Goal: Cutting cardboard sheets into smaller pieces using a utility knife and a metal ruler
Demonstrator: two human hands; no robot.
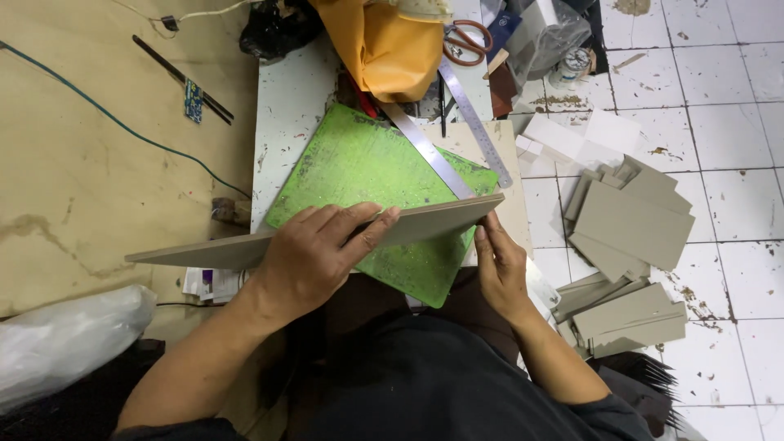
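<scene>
I look straight down from a head camera at my two bare hands over a small white table (286, 106). Both hold a long grey board (425, 222), seen almost edge-on, running from 9 o'clock to 3 o'clock across the middle of the view and rising slightly toward the right.

My left hand (314, 249) wraps the board near its middle: fingers (367, 233) curled over the top face, palm below, closed firmly on it. My right hand (500, 265) is at the board's right end, at 3 o'clock from the left hand; its fingertips (482, 233) press up against the board's lower edge, fingers nearly straight, a light pinch rather than a fist. I cannot tell where the thumb sits.

Under the board lies a worn green mat (367, 163), tilted, reaching from 12 o'clock down to 6 o'clock between my hands. A steel ruler (429, 151) lies diagonally on the mat at 12 o'clock, and a second ruler (478, 126) lies just beside it to the right.

At 12 o'clock, farther back, sits an orange bag (392, 49), with scissors (467, 41) at its right. At 3 o'clock, on the white tiled floor (735, 204), is a loose pile of grey offcuts (629, 220), with more at 4 o'clock. At 9 o'clock is a beige surface (82, 180) with a green cable (122, 126). At 7 o'clock lies a white plastic bag (65, 343).
</scene>
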